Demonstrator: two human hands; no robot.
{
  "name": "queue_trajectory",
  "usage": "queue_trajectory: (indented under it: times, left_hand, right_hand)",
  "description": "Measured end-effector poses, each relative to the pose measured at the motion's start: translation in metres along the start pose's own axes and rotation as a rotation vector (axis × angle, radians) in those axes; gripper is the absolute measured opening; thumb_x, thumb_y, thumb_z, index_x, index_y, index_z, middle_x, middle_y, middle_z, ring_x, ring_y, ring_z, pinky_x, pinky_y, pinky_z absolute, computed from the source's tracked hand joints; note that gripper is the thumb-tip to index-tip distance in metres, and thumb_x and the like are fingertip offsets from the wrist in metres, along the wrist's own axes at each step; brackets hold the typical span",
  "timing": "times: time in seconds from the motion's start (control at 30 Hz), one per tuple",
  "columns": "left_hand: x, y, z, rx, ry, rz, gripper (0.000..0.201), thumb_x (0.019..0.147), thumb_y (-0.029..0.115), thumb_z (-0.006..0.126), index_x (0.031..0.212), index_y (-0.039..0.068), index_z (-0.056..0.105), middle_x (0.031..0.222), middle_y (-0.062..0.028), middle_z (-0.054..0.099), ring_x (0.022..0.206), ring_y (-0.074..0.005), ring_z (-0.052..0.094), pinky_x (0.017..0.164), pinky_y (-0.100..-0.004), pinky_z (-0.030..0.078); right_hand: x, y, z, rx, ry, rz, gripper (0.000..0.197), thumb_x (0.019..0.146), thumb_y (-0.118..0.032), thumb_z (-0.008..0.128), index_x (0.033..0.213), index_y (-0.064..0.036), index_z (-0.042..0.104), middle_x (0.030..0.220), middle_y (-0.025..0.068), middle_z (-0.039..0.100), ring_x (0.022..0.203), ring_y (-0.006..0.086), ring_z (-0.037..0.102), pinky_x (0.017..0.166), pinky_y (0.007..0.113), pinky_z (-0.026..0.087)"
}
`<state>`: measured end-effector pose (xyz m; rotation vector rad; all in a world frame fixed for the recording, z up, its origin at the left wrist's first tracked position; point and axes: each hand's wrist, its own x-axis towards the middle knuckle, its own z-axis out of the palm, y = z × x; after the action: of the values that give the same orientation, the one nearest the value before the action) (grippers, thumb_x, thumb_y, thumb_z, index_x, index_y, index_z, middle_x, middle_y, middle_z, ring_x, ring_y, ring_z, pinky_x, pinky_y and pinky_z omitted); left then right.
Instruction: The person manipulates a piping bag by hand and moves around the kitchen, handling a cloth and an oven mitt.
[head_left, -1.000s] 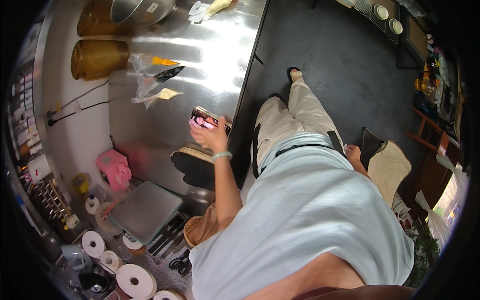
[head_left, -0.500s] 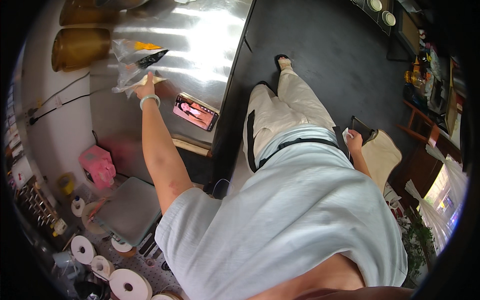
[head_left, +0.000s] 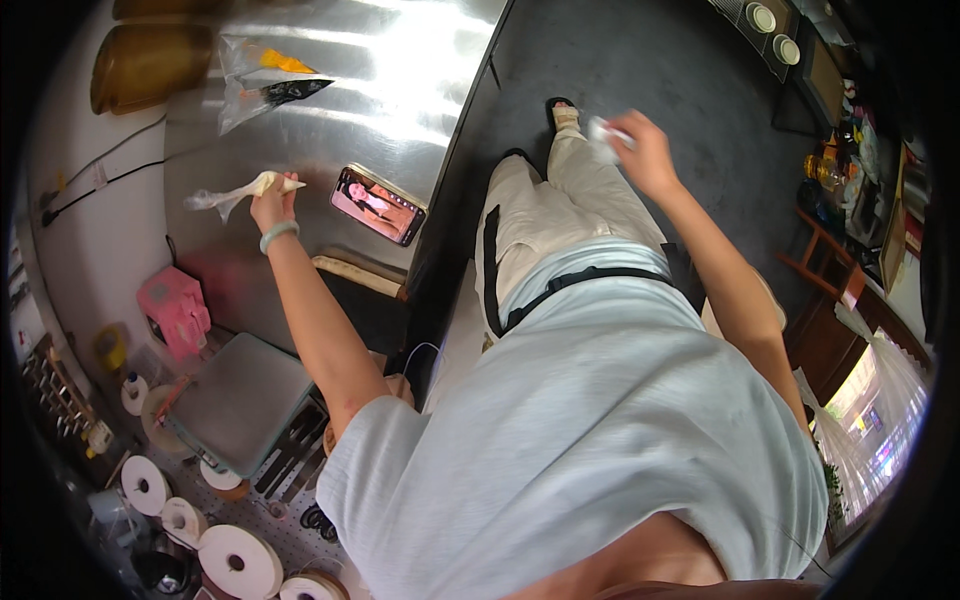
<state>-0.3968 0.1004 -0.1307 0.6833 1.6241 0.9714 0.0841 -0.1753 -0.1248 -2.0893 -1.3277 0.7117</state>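
Over the steel table (head_left: pixel 420 100), my left hand (head_left: pixel 274 208) is closed around a clear piping bag (head_left: pixel 262 184) with cream-coloured filling, its narrow tip pointing right. Farther off on the steel lie two more clear piping bags, an orange-filled one (head_left: pixel 286 63) and a black-filled one (head_left: pixel 292 92). A phone (head_left: pixel 377 205) with a lit screen rests to the right of my left hand. My right hand (head_left: pixel 648 157) is raised in front of my legs, slightly blurred, with its fingers pinching a crumpled white tissue (head_left: pixel 602 140).
Amber containers (head_left: pixel 150 70) stand at the table's far left. Below the table's near edge are a pink box-like object (head_left: pixel 174 312), a lidded grey-green tray (head_left: pixel 240 400) and several white rolls (head_left: pixel 240 562). A wooden chair (head_left: pixel 825 255) stands at the right.
My left hand has lifted the cream-filled piping bag away from the other two and drawn it nearer. My right hand has risen from beside my hip to in front of my legs, carrying the tissue.
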Motion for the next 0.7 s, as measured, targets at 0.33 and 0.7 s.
queue_trajectory:
  times: [0.33, 0.7]
  left_hand:
    - [-0.150, 0.017, 0.023, 0.065, -0.166, 0.263, 0.025, 0.080, -0.003, 0.060, 0.102, -0.003, 0.049, 0.096, -0.0133, 0.060, 0.082, -0.0207, 0.061, 0.073, -0.0309, 0.053]
    - [-0.251, -0.018, 0.176, 0.073, -0.681, 0.225, 0.060, 0.075, -0.003, 0.067, 0.110, 0.004, 0.019, 0.091, -0.0160, 0.061, 0.082, -0.0165, 0.059, 0.070, -0.0236, 0.048]
  right_hand:
    - [0.101, -0.136, 0.068, 0.063, -0.266, -0.401, 0.056, 0.079, -0.024, 0.061, 0.128, -0.0062, 0.039, 0.121, 0.0207, 0.043, 0.106, 0.0351, 0.048, 0.092, 0.038, 0.040]
    - [0.056, -0.168, 0.038, 0.894, -0.688, 0.085, 0.030, 0.093, -0.027, 0.046, 0.091, 0.0018, 0.056, 0.081, 0.0032, 0.061, 0.079, 0.0068, 0.056, 0.069, 0.022, 0.046]
